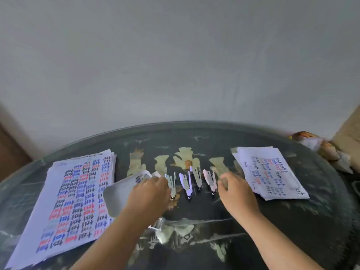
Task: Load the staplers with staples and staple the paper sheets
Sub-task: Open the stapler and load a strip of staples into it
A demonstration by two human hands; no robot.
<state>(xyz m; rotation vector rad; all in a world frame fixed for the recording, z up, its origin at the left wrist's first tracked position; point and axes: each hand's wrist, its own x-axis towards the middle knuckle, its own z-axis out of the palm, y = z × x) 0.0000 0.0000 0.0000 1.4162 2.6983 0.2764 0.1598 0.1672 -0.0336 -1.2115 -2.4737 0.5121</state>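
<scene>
Between hands: four staplers, lids open, pale.

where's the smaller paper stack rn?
Head view: the smaller paper stack lies on the right side of the dark table, just beyond the right hand and right of the row of open staplers.
</scene>
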